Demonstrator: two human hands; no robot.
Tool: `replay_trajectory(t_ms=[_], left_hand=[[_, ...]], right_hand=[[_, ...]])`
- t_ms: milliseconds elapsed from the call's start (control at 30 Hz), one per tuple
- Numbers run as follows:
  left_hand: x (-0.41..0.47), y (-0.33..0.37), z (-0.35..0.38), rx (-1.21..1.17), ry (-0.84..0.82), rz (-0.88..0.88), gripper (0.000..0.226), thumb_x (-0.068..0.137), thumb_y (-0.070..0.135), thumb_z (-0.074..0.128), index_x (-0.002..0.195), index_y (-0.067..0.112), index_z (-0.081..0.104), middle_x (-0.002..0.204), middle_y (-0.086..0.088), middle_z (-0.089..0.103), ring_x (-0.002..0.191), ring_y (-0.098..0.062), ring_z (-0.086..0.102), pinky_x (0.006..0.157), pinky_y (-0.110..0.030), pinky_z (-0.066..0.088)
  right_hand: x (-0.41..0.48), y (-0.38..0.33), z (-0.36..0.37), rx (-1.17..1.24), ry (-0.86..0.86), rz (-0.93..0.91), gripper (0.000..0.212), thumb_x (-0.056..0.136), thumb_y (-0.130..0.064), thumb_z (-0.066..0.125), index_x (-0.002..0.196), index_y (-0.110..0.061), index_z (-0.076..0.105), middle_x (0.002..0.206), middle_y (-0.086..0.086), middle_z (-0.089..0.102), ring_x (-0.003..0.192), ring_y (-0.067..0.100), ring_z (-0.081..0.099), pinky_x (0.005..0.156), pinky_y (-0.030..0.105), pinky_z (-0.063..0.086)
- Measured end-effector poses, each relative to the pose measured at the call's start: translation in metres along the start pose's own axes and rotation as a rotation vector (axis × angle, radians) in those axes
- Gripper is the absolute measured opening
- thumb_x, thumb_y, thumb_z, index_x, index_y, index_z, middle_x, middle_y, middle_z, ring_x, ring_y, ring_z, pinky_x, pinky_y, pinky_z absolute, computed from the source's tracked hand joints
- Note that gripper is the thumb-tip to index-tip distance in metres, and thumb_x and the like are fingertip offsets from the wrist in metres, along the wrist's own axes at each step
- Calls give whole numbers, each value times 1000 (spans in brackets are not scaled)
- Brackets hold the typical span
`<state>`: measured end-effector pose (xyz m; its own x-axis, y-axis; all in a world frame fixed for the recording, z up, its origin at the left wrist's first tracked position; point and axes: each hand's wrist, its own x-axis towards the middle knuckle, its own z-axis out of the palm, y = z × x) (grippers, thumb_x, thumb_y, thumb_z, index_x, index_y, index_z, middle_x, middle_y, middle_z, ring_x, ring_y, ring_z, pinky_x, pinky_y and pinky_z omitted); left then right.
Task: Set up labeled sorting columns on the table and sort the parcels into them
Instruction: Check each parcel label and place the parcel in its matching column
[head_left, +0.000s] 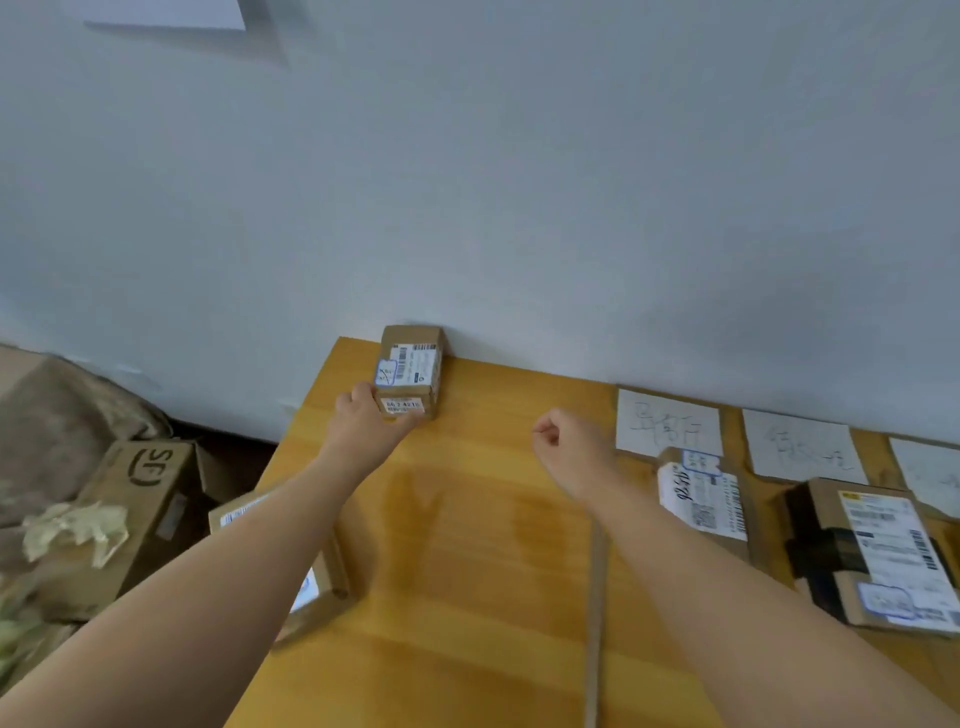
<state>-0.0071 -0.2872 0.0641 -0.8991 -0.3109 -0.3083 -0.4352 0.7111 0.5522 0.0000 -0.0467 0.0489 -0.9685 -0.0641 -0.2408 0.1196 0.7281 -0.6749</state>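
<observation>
One carton reads SF; left grip grasps the small parcel, right grip clenched empty.

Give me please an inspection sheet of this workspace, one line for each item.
Surface: wooden table; a thin strip lies on it, running front to back.
Job's things: small parcel at the far left corner, against the wall; paper labels in a row along the wall; white-labelled parcel at the first label's near edge; black-taped parcel below the second; another parcel at the left edge, under the left forearm.
Clutter: SF carton and crumpled paper on the floor, left.
Grippers: left hand grips the small parcel's near end; right hand is a fist and holds nothing.
Cables: nothing seen.
Surroundings: plain pale wall.
</observation>
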Motion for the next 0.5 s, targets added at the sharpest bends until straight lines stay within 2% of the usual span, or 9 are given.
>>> replay_trajectory(t_ms=[133,267,367,500], left_hand=[[56,-13,-2,80,-65,-27,108,76,63,65,150,4,11,150,-19,24,138,-35,28,110,-45,30],[89,-7,18,52,-54,-180,121,66,74,63,144,-5,15,144,-19,27,135,-34,28,109,-41,27],[101,2,37,49,-59,-224,119,67,76,60,140,-7,18,139,-17,29,130,-32,31,107,-37,27],[105,-2,50,-32,14,-175,107,69,64,70,136,-5,22,136,-16,29,123,-33,34,104,-37,28]], right_hand=[[28,-24,36,76,-12,48,19,95,-18,48,109,-17,61,103,-3,60,96,14,57,81,28,48],[54,-40,58,28,21,126,17,93,-18,48,105,-16,61,97,-2,61,92,18,58,82,36,51],[68,-41,62,-54,53,184,15,93,-19,48,102,-17,60,97,-1,62,91,21,59,80,37,52],[78,-40,63,-36,50,205,18,95,-18,48,108,-14,60,102,1,61,93,21,59,83,40,52]])
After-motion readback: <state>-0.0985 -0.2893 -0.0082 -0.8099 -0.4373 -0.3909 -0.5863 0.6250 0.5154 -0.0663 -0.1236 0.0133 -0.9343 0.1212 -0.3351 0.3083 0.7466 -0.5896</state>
